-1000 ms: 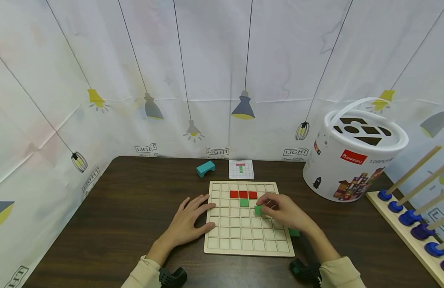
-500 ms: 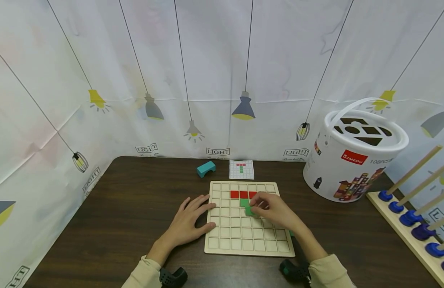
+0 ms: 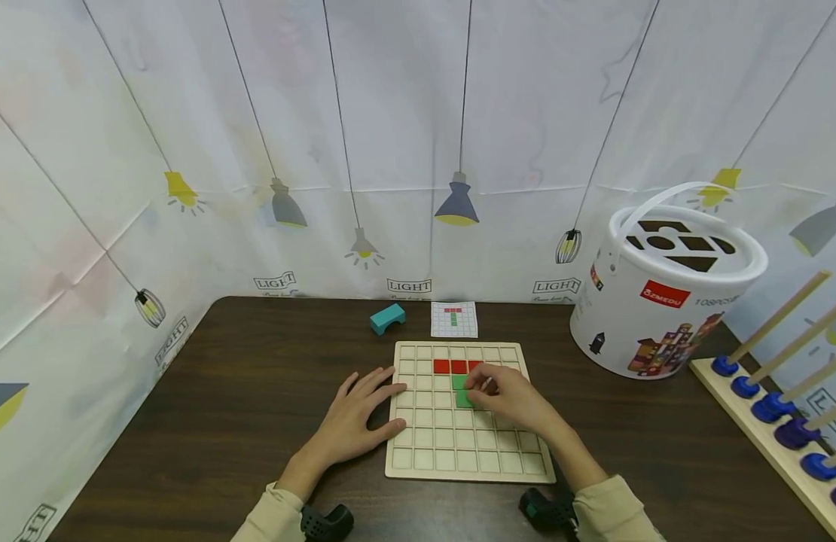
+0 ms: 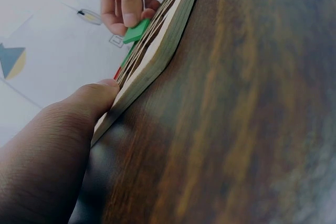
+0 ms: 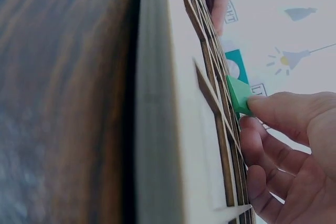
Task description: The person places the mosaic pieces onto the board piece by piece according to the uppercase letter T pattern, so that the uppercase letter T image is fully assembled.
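Note:
A pale wooden grid board (image 3: 423, 438) lies on the dark table. Three red square tiles (image 3: 441, 366) sit side by side in one of its upper rows, the right one partly behind my right fingers. Below the middle one lies a green tile (image 3: 459, 382). My right hand (image 3: 514, 399) pinches another green square tile (image 5: 240, 94) between thumb and fingers. The right wrist view shows that tile tilted, close over the grid just under the placed green one. My left hand (image 3: 355, 416) rests with fingers spread on the board's left edge, its thumb (image 4: 105, 90) on the rim.
Behind the board lie a small card (image 3: 454, 320) printed with a red and green T on a grid, and a teal arch block (image 3: 387, 318). A white bucket (image 3: 662, 316) with a slotted lid stands at the right. Beside it is a peg rack (image 3: 764, 429) with blue rings.
My right hand has moved left across the board with the green tile, to the column below the placed green tile. My left hand has stayed in place.

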{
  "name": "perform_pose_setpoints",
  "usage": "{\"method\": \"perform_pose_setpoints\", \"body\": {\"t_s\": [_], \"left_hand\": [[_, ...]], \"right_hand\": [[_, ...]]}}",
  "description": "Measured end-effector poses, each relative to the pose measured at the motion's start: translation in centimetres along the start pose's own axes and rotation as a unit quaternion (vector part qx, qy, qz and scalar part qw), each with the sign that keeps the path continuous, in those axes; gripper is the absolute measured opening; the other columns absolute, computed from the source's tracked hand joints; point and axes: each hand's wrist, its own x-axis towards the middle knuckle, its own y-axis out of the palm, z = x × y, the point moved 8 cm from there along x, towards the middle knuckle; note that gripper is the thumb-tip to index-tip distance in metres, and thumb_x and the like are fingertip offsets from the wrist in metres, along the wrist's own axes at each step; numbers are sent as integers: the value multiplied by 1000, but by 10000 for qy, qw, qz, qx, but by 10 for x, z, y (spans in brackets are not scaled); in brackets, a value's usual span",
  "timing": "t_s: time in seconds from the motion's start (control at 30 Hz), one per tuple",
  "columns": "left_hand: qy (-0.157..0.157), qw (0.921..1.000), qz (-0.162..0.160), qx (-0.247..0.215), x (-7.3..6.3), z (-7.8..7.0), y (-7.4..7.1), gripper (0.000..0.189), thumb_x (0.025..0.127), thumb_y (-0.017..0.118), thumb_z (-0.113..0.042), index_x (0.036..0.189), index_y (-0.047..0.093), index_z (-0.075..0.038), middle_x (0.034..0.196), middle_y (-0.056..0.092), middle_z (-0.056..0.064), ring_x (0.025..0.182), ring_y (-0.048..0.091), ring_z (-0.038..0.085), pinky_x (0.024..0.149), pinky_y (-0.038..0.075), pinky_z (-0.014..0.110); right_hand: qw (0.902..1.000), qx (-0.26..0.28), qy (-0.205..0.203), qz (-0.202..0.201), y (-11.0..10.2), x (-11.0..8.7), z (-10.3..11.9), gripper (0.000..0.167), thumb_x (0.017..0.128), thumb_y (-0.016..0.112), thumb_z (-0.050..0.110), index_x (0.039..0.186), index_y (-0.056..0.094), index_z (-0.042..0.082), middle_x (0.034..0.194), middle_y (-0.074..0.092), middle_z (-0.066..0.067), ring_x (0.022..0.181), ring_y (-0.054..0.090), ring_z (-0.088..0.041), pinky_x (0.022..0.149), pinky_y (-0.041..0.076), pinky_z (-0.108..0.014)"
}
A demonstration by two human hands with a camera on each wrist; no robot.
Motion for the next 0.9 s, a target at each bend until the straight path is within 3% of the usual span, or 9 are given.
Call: {"method": "perform_pose_setpoints", "body": {"t_s": [0.47,0.63,0.9], "left_hand": [[-19,10000,15,19,0,1,0,55,90,53,-55,138,49,-29,153,35,3,142,31,27,113,17,61],[87,9999,-121,39,0,0,0,54,90,55,-54,137,51,-27,151,37,5,140,33,29,112,19,62],[11,10000,-12,12,0,0,1,55,90,53,-56,138,49,-28,152,35,3,141,32,28,113,17,61]], "right_hand": [[9992,-358,156,-88,2,0,4,9,87,67,12,95,67,7,82,62,1,70,52,-9,62,45,-20],[9990,-405,167,-114,2,0,4,9,87,66,12,94,68,8,81,62,1,70,52,-9,62,45,-20],[9999,-40,145,38,0,-1,2,11,91,63,17,98,66,9,85,63,0,73,56,-11,62,47,-21]]}}
